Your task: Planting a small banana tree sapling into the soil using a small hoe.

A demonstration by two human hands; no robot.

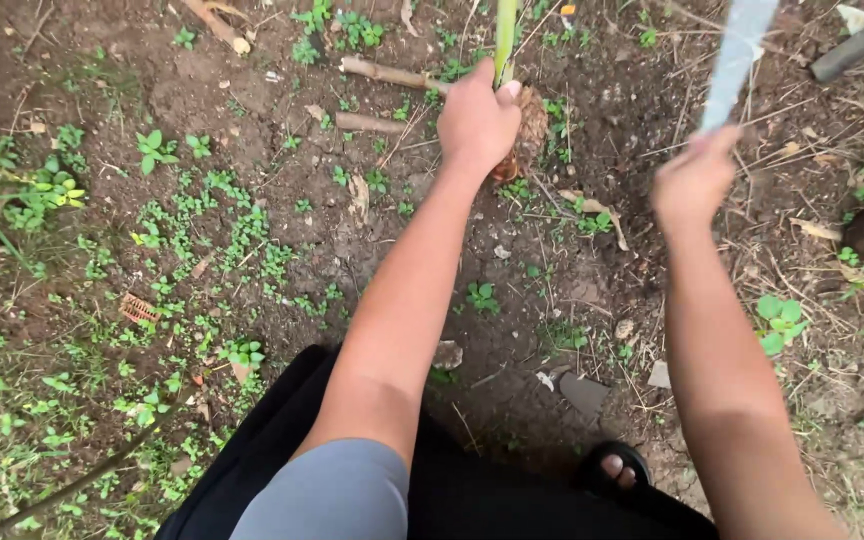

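Gripping green stalk (pixel 504 35) — left hand (pixel 477 120) | right hand (pixel 694 180) — blade (pixel 739 60)

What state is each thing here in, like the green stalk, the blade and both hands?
Green stalk: upright, gripped near its brown base.
Left hand: closed around the stalk.
Right hand: closed on the blade's handle, blurred.
Blade: raised, pointing up and away.
Soil: bare, patchy with small weeds.

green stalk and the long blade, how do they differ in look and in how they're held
The green stalk is round and yellow-green, and stands near upright from the soil; the long blade is flat, pale grey and blurred, tilted up to the right. The left hand grips the stalk low at its brown base; the right hand holds the blade at its lower end. Both run out of the top of the picture.
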